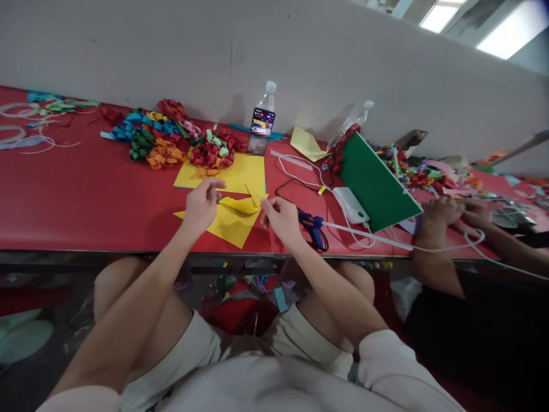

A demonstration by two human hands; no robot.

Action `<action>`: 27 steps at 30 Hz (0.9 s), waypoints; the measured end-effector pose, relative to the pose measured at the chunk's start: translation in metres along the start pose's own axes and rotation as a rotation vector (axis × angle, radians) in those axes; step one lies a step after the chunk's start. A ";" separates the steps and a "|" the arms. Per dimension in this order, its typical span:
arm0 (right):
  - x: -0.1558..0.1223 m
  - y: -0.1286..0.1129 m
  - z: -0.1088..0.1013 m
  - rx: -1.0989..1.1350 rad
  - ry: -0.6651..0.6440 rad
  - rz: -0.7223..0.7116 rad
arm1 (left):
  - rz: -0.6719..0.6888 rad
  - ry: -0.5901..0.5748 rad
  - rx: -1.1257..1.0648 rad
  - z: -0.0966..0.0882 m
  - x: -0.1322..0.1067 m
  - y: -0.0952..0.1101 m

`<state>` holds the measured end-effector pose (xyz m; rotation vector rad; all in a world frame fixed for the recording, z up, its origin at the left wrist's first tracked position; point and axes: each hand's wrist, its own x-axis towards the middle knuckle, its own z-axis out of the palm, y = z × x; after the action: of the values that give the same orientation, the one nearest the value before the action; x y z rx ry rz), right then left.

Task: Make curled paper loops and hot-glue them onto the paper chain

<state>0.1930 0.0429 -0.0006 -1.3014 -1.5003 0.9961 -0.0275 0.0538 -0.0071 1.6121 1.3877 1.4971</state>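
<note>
My left hand (201,203) is over the red table with curled fingers, a gap showing between forefinger and thumb. Beside its thumb lies a long yellow object (238,205) with a dark end; its kind is unclear. To the right, the fingertips of my right hand (281,218) press together at the edge of the yellow paper. Whatever they pinch is too small to make out. A narrow yellow paper strip (251,194) stands between the hands. Below them is a cut yellow sheet (234,230), and a larger yellow sheet (244,174) lies behind.
Coloured paper-loop chains (165,151) are heaped behind my left hand. A phone (261,129) leans on a bottle (269,94). Right of my hand are a blue glue gun (314,229), a white power bank (350,205), cables and a green board (377,183). Another person's hands (454,212) are beyond.
</note>
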 end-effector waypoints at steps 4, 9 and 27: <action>0.037 -0.005 0.006 -0.407 0.087 -0.074 | 0.152 -0.153 0.441 -0.011 -0.001 -0.008; 0.039 -0.020 0.017 -0.918 0.096 -0.178 | 0.282 -0.404 0.745 -0.015 -0.003 0.001; 0.056 0.003 0.043 -1.092 -0.266 -0.386 | -0.297 -0.712 1.010 -0.069 -0.004 0.018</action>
<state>0.1492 0.0980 -0.0088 -1.4912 -2.5465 0.0201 -0.0857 0.0272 0.0238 2.0323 1.8908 -0.0903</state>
